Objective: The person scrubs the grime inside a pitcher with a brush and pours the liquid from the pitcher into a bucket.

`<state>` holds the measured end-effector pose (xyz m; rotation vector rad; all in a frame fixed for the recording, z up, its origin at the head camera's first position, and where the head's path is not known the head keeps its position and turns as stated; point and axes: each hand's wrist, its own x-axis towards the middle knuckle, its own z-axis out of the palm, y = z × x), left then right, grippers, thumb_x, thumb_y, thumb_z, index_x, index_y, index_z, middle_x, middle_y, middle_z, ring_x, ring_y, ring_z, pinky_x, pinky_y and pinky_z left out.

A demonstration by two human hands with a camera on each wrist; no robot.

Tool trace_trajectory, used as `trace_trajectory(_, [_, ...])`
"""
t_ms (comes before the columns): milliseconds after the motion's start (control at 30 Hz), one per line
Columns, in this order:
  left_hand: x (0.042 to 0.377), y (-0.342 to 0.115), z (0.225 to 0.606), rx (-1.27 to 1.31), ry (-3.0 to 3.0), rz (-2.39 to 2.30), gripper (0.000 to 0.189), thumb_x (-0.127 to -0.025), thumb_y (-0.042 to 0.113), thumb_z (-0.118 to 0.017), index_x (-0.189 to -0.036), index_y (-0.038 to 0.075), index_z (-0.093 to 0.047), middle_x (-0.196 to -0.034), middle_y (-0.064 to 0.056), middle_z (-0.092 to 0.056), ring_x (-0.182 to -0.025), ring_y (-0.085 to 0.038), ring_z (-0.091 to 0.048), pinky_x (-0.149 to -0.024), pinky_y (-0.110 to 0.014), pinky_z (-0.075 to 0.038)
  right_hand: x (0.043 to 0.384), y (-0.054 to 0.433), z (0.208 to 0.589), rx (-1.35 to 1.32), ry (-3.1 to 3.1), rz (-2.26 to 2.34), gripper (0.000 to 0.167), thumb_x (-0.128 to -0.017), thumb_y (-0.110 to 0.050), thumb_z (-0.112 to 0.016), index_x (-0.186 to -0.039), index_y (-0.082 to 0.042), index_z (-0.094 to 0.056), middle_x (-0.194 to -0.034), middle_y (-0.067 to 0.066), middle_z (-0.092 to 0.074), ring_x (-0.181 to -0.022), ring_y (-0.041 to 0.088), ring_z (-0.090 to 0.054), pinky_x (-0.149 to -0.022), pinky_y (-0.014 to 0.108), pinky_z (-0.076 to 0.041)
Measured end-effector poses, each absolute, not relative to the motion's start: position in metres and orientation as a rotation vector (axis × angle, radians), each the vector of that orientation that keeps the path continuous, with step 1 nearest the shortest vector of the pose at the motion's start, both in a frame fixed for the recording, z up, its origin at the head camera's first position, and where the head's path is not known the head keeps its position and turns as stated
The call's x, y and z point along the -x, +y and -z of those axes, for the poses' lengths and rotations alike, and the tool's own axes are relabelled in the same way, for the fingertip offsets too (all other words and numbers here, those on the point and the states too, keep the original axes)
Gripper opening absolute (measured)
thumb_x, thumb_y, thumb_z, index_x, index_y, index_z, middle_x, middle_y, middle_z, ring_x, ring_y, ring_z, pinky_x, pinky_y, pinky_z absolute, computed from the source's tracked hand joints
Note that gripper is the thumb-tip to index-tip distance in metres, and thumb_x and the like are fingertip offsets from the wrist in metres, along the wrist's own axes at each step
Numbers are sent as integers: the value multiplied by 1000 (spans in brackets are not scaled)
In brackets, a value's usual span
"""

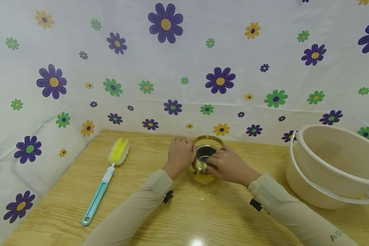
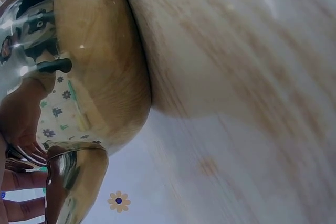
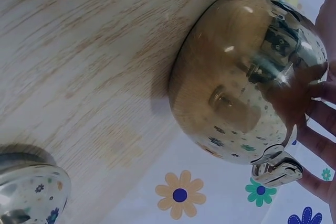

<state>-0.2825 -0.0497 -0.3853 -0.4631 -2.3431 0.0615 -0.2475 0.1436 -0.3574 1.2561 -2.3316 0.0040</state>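
Note:
A shiny gold teapot (image 1: 201,172) with a raised hoop handle (image 1: 208,137) stands upright and lidless on the table. Its dark interior shows from above. My left hand (image 1: 180,153) grips its left side, by the spout (image 2: 79,182), which shows in the left wrist view with fingers (image 2: 23,209) behind it. With my right hand (image 1: 230,165) I hold the right side of the rim, fingers bent over the opening. The right wrist view shows those fingers (image 3: 321,116) against the polished body (image 3: 226,87). The fingertips at the rim are partly hidden.
A bottle brush (image 1: 99,191) with a yellow-and-white sponge head lies at the left. At the right stands a cream bucket (image 1: 307,184) with its handle hanging down. A shiny rounded metal piece (image 3: 34,195) sits on the wood-grain table (image 1: 203,218). A flowered sheet (image 1: 184,61) hangs behind.

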Motion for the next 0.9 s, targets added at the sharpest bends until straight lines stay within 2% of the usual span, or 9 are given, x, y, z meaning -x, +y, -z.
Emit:
trace_trajectory(300, [281,-50,384,455,-2364,-80,26,-93,31,-55,-83,11,-67,-80,-7,-68,-80,-24,-61,-79,-37,-48,248,143,356,-1245,-2347,16,8,-86,-22,-67,-85,-15,-70,-76,-4,-69,-72,14,-62,-84,42,-48])
trace_trajectory(600, [282,-48,382,442,-2379,-65,26,-93,30,-54,-80,12,-67,-80,-7,-68,-80,-25,-61,-80,-36,-46,249,143,353,-1224,-2321,61,9,-86,-22,-67,-87,-15,-72,-79,-3,-70,-74,14,-63,-83,38,-46])
trace_trajectory(900, [279,-48,380,436,-2397,-33,27,-93,29,-53,-78,11,-66,-78,-7,-67,-79,-25,-61,-78,-37,-46,246,141,356,-1181,-2282,83,5,-84,-20,-70,-84,-15,-72,-78,-3,-71,-76,13,-66,-87,41,-48])
